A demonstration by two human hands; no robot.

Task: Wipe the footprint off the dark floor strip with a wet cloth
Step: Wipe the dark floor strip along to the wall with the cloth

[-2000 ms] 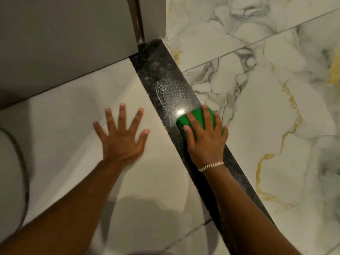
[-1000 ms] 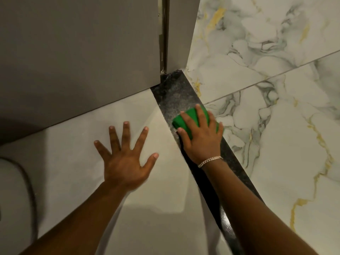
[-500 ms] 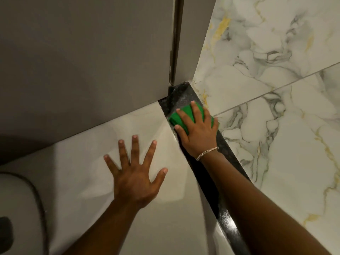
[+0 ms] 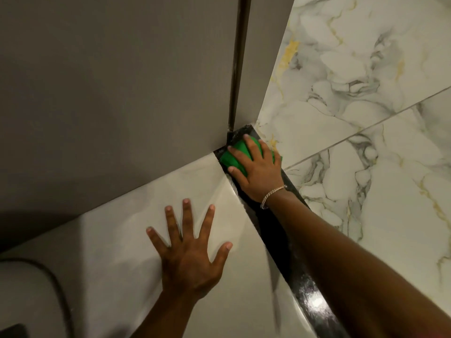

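A green cloth (image 4: 232, 157) lies on the far end of the dark floor strip (image 4: 302, 291), right against the foot of the grey wall. My right hand (image 4: 256, 172) presses flat on the cloth, fingers spread over it, a chain bracelet on the wrist. My left hand (image 4: 190, 252) rests flat on the pale tile to the left of the strip, fingers splayed, holding nothing. No footprint shows on the visible strip; my right arm and hand hide its middle part. The strip's near end shines wet.
A grey wall or door panel (image 4: 117, 93) with a dark vertical gap (image 4: 238, 69) rises behind the strip's end. Marbled white tiles (image 4: 366, 118) with gold veins lie to the right. A dark cable (image 4: 56, 289) curves across the pale floor at lower left.
My right hand has slid the green cloth along the strip over the footprint to the wall end. The footprint seen earlier no longer shows. My left hand stays planted on the tile.
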